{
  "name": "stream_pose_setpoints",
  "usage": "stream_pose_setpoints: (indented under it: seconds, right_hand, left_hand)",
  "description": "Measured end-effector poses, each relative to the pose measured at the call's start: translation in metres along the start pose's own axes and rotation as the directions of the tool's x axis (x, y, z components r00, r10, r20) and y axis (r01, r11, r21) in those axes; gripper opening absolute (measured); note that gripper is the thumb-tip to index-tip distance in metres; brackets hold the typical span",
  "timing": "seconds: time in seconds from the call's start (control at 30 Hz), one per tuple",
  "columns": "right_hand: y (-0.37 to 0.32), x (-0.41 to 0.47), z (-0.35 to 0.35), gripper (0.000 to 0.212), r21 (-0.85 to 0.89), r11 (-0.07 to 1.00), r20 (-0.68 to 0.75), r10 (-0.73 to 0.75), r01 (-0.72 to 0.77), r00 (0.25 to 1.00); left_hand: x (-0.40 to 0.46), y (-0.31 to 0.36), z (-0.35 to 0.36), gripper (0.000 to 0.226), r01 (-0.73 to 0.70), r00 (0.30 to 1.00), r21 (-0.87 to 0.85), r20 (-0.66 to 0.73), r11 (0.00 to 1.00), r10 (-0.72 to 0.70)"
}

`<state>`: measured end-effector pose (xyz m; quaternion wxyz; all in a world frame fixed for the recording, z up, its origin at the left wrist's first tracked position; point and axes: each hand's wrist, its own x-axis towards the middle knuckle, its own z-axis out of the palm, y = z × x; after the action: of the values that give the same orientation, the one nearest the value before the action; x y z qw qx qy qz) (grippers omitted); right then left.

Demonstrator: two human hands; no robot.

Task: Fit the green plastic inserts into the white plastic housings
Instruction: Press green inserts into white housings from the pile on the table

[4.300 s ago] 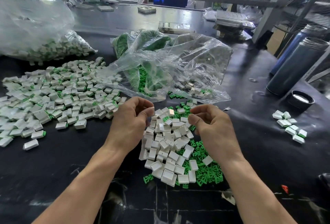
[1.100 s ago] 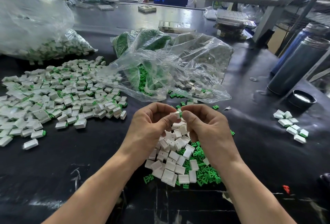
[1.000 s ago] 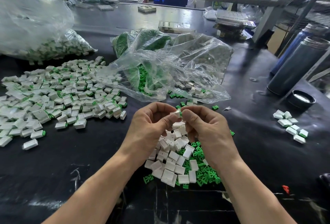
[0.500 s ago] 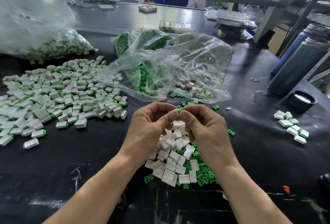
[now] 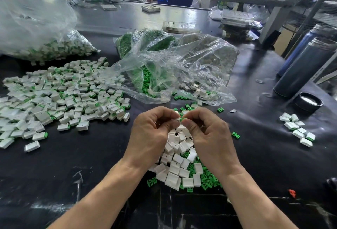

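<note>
Pinching together above the black worktable (image 5: 264, 155), the left hand (image 5: 151, 137) and the right hand (image 5: 209, 137) meet fingertip to fingertip over a loose heap of parts. The left hand's curled fingers and thumb hold a small white housing (image 5: 176, 117), most of it hidden by the fingers, and the right hand's thumb and forefinger pinch a green insert (image 5: 182, 119) right against the housing's end; how far the insert sits inside cannot be told. Directly under both hands lies the pile of empty white housings (image 5: 177, 163) mixed with loose green inserts (image 5: 207, 180), a few more green pieces scattered just beyond it. To the left spreads a wide field of finished pieces (image 5: 60, 97), white with green showing at one end. A crumpled clear plastic bag (image 5: 178, 68) lies behind the hands, holding green inserts and some white housings near its mouth. Another clear bag (image 5: 36, 35) of white and green parts sits at the far left. On the right stand two dark metal flasks (image 5: 302, 68), with a round black lid (image 5: 309, 102) near them and a small cluster of white pieces (image 5: 297, 130) well apart from the main pile.
</note>
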<state>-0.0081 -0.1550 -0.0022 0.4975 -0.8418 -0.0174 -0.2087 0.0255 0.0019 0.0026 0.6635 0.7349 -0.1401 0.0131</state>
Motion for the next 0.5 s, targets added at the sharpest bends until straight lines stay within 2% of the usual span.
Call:
stream_pose_setpoints:
  seconds: [0.4,0.5]
  right_hand:
    - [-0.0071,-0.0019,-0.0002,0.01,-0.149,0.981,0.001,-0.125,0.124,0.992]
    - [-0.005,-0.0025,0.0015,0.013,-0.116,0.988,-0.019,-0.106,0.104,0.994]
  left_hand:
    - [0.0003,-0.0015,-0.0024,0.039,-0.081,0.997,0.161,0.014,0.984,0.08]
    - [-0.0004,-0.0007,-0.0023,0.04,-0.087,0.996,0.16,0.005,0.983,0.087]
